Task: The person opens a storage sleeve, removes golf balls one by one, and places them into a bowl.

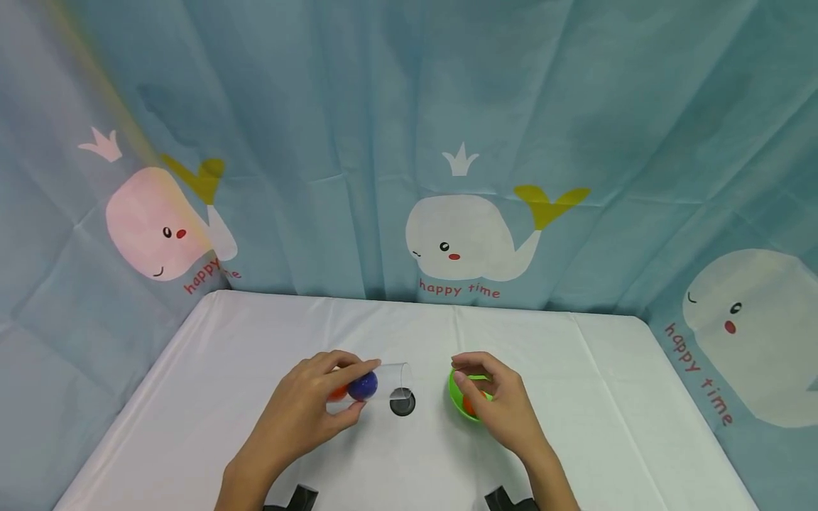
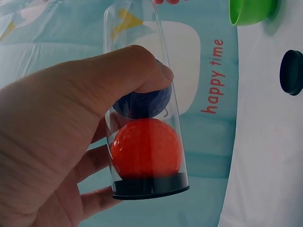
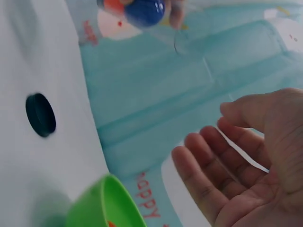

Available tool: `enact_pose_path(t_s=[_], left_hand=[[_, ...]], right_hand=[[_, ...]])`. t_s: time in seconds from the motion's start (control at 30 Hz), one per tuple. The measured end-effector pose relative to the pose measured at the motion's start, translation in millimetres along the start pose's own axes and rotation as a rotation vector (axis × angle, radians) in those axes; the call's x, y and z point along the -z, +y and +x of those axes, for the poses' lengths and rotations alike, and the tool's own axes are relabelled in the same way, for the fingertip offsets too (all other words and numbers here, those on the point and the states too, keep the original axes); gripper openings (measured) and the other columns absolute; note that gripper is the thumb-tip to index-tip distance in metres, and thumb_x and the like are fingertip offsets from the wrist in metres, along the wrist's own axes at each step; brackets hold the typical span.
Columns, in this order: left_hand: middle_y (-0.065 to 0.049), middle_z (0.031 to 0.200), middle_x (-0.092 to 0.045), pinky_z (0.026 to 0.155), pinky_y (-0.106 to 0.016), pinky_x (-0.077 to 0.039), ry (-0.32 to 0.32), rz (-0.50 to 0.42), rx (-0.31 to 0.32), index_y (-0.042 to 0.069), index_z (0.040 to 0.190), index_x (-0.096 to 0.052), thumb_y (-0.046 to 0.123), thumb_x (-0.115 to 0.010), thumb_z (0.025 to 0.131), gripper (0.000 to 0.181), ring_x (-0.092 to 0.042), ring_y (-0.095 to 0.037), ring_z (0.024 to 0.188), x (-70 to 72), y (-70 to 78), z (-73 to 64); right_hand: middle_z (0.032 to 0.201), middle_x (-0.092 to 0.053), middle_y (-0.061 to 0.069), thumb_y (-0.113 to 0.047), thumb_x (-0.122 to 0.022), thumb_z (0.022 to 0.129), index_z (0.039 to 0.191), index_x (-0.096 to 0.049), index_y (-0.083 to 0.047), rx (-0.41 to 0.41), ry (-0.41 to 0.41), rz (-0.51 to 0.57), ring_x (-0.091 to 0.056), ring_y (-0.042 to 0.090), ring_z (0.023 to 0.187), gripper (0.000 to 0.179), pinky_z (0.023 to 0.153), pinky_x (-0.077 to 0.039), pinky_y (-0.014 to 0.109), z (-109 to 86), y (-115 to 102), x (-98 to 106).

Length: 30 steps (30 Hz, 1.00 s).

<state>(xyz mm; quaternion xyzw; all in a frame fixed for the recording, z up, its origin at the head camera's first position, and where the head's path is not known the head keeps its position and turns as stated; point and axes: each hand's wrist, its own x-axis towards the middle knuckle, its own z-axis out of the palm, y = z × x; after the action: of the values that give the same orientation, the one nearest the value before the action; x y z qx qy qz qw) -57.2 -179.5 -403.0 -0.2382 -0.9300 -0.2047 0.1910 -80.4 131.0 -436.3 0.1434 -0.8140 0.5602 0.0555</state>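
My left hand grips a clear plastic tube that lies nearly level in the head view, its uncapped end toward the right. Inside are an orange golf ball by the black base and a blue golf ball next to it. My right hand is above a green bowl, fingers loosely bent with nothing between them, as the right wrist view shows. An orange ball sits in the bowl, partly covered by that hand.
A round black cap lies on the white-covered table between the hands, below the tube's end. Behind the table hangs a blue curtain with printed whales.
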Motion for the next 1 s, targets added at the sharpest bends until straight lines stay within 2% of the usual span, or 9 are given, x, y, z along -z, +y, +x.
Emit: enact_pose_path(t_s=[0.2, 0.37, 0.57, 0.77, 1.0], left_hand=[[0.012, 0.111, -0.07, 0.081, -0.033, -0.055, 0.009, 0.043, -0.036, 0.036, 0.128, -0.076, 0.022, -0.097, 0.072, 0.061, -0.061, -0.002, 0.093, -2.6, 2.0, 2.7], [0.012, 0.111, -0.07, 0.086, -0.04, -0.053, 0.01, 0.053, -0.046, 0.037, 0.128, -0.076, 0.021, -0.096, 0.073, 0.06, -0.065, -0.007, 0.101, -4.0, 1.1, 3.6], [0.008, 0.112, -0.071, 0.089, -0.045, -0.053, 0.016, 0.063, -0.034, 0.034, 0.127, -0.077, 0.02, -0.097, 0.071, 0.061, -0.067, -0.014, 0.105, -3.3, 0.3, 2.1], [0.007, 0.114, -0.07, 0.094, -0.045, -0.051, 0.02, 0.066, -0.06, 0.036, 0.128, -0.076, 0.018, -0.097, 0.072, 0.062, -0.067, -0.015, 0.107, -5.6, 4.4, 2.3], [0.007, 0.115, -0.069, 0.097, -0.045, -0.049, 0.038, 0.069, -0.087, 0.036, 0.126, -0.077, 0.016, -0.096, 0.072, 0.061, -0.065, -0.015, 0.108, -6.7, 7.7, 4.7]], right_hand=[[0.122, -0.072, 0.009, -0.013, -0.072, 0.101, 0.124, -0.071, -0.013, 0.052, -0.035, 0.155, -0.074, 0.015, 0.108, 0.023, 0.091, -0.064, 0.028, -2.6, -6.1, -19.1], [0.125, -0.071, 0.013, -0.009, -0.07, 0.101, 0.129, -0.07, -0.011, 0.024, -0.081, 0.26, -0.072, 0.011, 0.111, 0.028, 0.094, -0.063, 0.027, -3.6, -9.8, -29.7], [0.126, -0.071, 0.01, -0.011, -0.072, 0.1, 0.127, -0.071, -0.014, -0.019, -0.102, 0.281, -0.071, 0.011, 0.111, 0.026, 0.093, -0.063, 0.026, -2.9, -9.5, -34.9], [0.128, -0.07, 0.009, -0.014, -0.073, 0.1, 0.13, -0.07, -0.013, -0.035, -0.15, 0.285, -0.071, 0.018, 0.114, 0.03, 0.091, -0.063, 0.026, -2.1, -9.9, -39.4], [0.13, -0.07, 0.012, -0.012, -0.073, 0.1, 0.131, -0.068, -0.014, -0.027, -0.174, 0.322, -0.071, 0.013, 0.114, 0.032, 0.09, -0.063, 0.025, -1.8, -9.4, -44.3]])
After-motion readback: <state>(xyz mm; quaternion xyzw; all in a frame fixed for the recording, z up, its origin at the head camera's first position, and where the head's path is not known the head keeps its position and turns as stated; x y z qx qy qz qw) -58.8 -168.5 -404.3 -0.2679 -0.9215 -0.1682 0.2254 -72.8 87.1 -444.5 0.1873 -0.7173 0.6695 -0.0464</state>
